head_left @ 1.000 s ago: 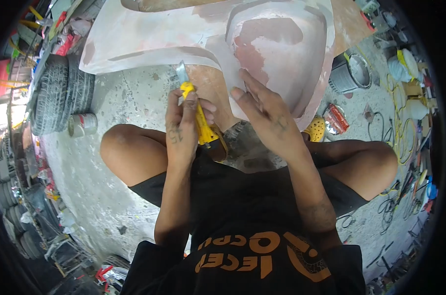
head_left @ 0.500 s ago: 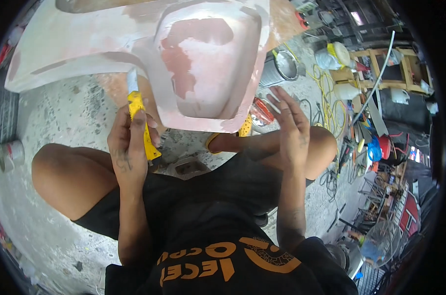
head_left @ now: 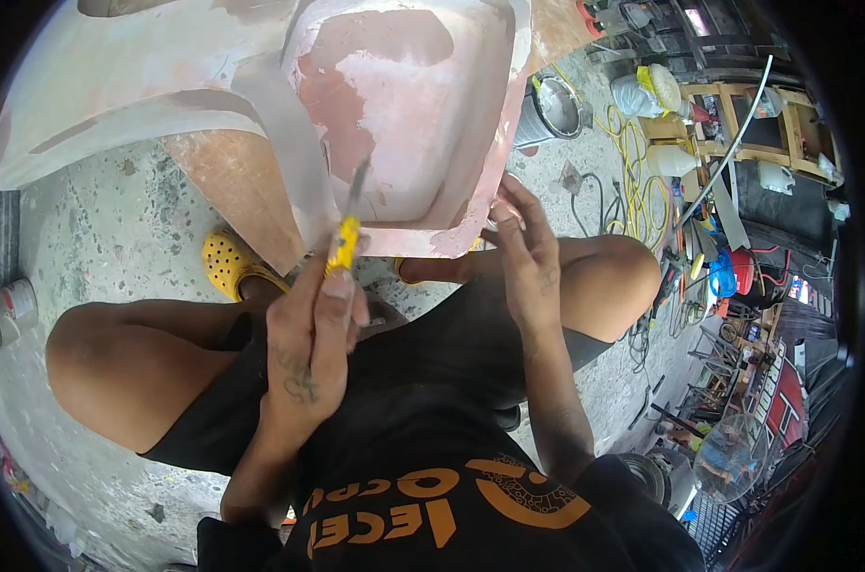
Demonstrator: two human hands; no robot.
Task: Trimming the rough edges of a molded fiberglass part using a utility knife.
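Yellow-handled knife (head_left: 345,234) upright in clenched left hand (head_left: 308,334); right hand (head_left: 526,253) open-fingered against pink panel (head_left: 404,114) edge.

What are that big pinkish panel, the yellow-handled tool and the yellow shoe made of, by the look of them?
The panel looks like a moulded body part, perhaps fibreglass or primed metal: matt, with patchy pink and grey filler. The tool in the left hand seems to have a yellow plastic handle and a thin, dull grey metal blade. The shoe looks like soft moulded foam or rubber, dotted with holes.
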